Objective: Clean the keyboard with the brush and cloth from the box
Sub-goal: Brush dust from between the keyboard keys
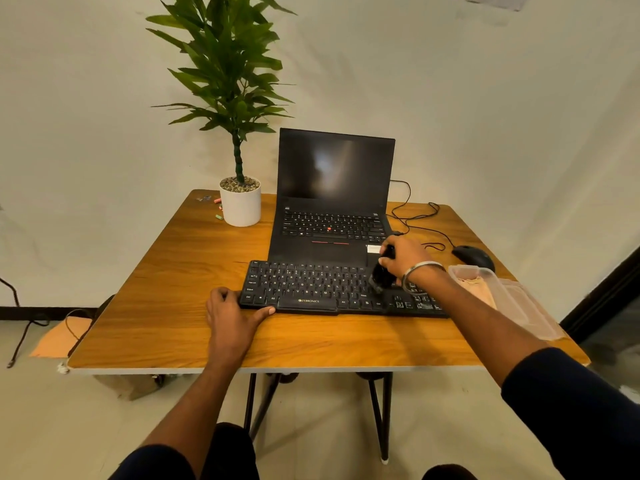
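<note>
My left hand (231,315) grips the keyboard's (311,289) near-left corner, steadying it. Further out, my right hand (403,259) grasps the brush (381,278), bristles on the right-hand keys: brushing step. Next, I'd sweep leftward; the cloth (476,285) waits in the box (512,299).

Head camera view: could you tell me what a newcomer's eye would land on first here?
Most likely the right hand gripping a black brush on the right part of the black keyboard, while the left hand holds its near left corner. Behind it stands an open laptop with a dark screen, and a tall potted plant at the far left.
</note>
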